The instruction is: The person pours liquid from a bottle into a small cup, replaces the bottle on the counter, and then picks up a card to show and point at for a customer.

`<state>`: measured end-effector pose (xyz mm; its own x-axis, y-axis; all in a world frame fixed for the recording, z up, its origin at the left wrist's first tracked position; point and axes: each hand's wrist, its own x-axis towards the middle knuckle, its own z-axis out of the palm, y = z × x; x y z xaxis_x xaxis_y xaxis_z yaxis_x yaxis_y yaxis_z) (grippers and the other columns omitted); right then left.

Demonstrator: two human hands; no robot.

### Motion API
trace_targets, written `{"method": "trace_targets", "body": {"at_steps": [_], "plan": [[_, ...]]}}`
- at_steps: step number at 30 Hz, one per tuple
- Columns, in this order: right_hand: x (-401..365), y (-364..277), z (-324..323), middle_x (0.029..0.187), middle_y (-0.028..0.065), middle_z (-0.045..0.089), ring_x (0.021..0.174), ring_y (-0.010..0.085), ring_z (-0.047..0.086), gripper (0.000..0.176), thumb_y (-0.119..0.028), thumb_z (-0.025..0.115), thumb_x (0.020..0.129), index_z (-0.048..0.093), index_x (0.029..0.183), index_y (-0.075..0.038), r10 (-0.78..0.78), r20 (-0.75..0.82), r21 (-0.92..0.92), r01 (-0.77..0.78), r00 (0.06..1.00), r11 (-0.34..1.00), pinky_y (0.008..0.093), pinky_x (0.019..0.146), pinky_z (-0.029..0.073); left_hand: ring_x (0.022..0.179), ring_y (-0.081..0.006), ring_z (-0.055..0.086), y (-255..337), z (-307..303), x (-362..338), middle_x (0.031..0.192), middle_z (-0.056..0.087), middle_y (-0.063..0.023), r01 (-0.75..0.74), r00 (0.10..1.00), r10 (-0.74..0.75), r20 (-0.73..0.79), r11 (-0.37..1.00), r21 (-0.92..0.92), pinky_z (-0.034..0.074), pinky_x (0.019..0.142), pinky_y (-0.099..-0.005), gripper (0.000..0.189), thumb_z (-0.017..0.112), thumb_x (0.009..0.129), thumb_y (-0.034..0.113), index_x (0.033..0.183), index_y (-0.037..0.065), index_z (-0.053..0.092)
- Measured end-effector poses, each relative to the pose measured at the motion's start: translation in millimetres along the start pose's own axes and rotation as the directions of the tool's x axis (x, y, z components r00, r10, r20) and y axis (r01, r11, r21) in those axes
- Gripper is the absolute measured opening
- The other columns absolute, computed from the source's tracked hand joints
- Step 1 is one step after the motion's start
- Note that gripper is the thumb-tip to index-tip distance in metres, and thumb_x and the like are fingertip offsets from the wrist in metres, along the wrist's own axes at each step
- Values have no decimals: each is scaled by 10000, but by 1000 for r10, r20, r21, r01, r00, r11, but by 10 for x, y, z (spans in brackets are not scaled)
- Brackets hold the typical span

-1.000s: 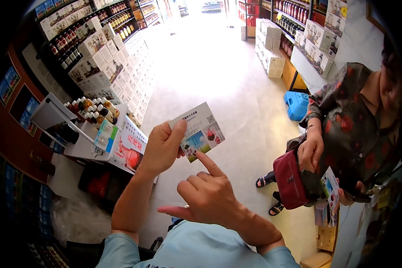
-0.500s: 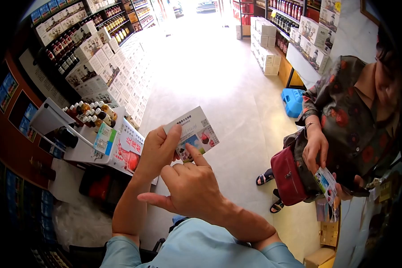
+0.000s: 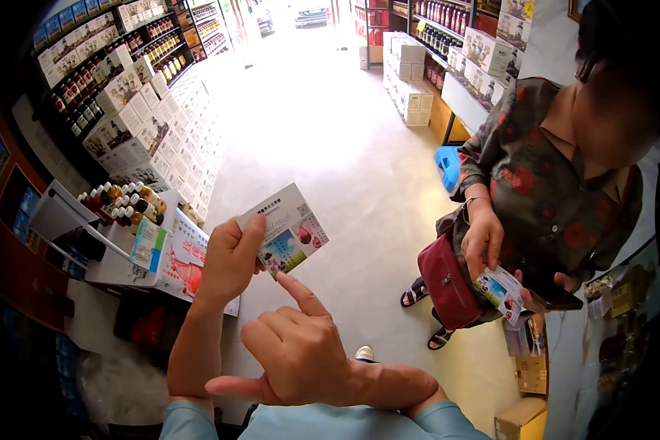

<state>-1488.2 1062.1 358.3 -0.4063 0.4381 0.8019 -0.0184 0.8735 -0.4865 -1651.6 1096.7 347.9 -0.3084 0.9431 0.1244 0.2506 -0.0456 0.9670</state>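
A printed card (image 3: 287, 233) with a QR code, lettering and pictures is pinched between the thumb and fingers of my left hand (image 3: 231, 257). Below the card's lower edge, my right hand (image 3: 293, 345) points at it with the index finger, whose tip is close to or touching the bottom corner. The right thumb sticks out to the left, the other fingers curl, and nothing is held. On the right, a person in a patterned shirt (image 3: 517, 176) holds a similar card (image 3: 500, 292) and a dark flat object (image 3: 554, 290).
Small bottles (image 3: 128, 202) stand on a side table (image 3: 110, 268) at the left. White boxes (image 3: 172, 139) are stacked behind it, near bottle-filled shelves. A blue case (image 3: 447, 167) sits beside the person, who carries a red bag (image 3: 447, 282). A cardboard box (image 3: 519, 418) lies at lower right.
My right hand has drawn down, its fingertip going from the card's picture to its bottom corner. The card and left hand have shifted left in view, and the whole scene has shifted left.
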Motion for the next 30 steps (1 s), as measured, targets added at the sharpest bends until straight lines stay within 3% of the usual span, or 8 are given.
{"method": "trace_targets", "body": {"at_steps": [8, 10, 13, 16, 17, 21, 22, 30], "plan": [[-101, 258, 212, 486, 93, 508, 439, 254, 545, 614, -603, 518, 896, 543, 636, -46, 77, 27, -97, -74, 997, 993, 514, 956, 438, 487, -32, 489, -58, 52, 1, 626, 595, -9, -51, 997, 54, 51, 997, -51, 387, 430, -187, 391, 474, 1007, 306, 807, 1, 615], [-87, 303, 277, 467, 83, 489, 427, 257, 536, 614, -607, 564, 870, 509, 604, -56, 64, -25, -79, -66, 998, 995, 506, 930, 452, 595, -33, 549, -88, -14, 27, 736, 644, -20, -3, 998, 7, 68, 998, -60, 442, 519, -191, 339, 492, 1002, 272, 904, -12, 649], [-50, 290, 287, 537, 89, 524, 500, 264, 558, 589, -601, 606, 844, 529, 648, -52, 107, 68, -106, -99, 992, 989, 502, 949, 442, 552, -30, 521, -101, -71, 49, 687, 620, -13, 10, 998, -5, 59, 996, -84, 415, 483, -189, 354, 484, 1004, 285, 869, -5, 636], [-41, 452, 328, 709, 115, 579, 672, 276, 588, 552, -587, 670, 797, 560, 761, -48, 5, -75, -154, -16, 997, 988, 491, 957, 437, 508, -27, 495, -92, -189, 82, 641, 597, -9, 18, 999, -15, 46, 998, -54, 390, 445, -185, 370, 476, 1006, 297, 842, 2, 627], [-136, 568, 257, 913, 138, 585, 853, 294, 568, 469, -458, 746, 771, 586, 916, -42, 3, -121, -164, -23, 993, 986, 466, 920, 440, 510, -26, 496, -117, -143, 75, 644, 598, -9, 25, 999, -24, 39, 999, -27, 391, 445, -184, 367, 476, 1005, 296, 849, 2, 630], [-184, 830, 241, 1124, 159, 529, 1022, 304, 511, 320, -78, 666, 775, 609, 1088, -42, 115, -198, -241, -162, 973, 957, 426, 851, 414, 520, -26, 501, -121, -207, 100, 658, 604, -13, 63, 998, -62, 29, 998, -23, 394, 446, -181, 365, 476, 1004, 296, 868, -4, 632], [-179, 846, 235, 1202, 176, 487, 1134, 328, 466, 345, 1, 616, 778, 626, 1117, -63, 155, -182, -199, -191, 971, 961, 430, 929, 398, 521, -27, 501, -112, -199, 104, 661, 605, -14, 69, 997, -68, 23, 998, -14, 395, 445, -181, 366, 476, 1004, 296, 868, -6, 632], [-137, 1033, 324, 1311, 196, 424, 1300, 402, 345, 362, 12, 592, 769, 655, 1105, -107, 141, -122, -147, -158, 983, 976, 493, 1052, 283, 509, -33, 503, -103, -174, 140, 664, 609, -24, 60, 997, -61, 42, 998, 9, 403, 439, -187, 369, 474, 1002, 285, 933, -33, 649]]}}
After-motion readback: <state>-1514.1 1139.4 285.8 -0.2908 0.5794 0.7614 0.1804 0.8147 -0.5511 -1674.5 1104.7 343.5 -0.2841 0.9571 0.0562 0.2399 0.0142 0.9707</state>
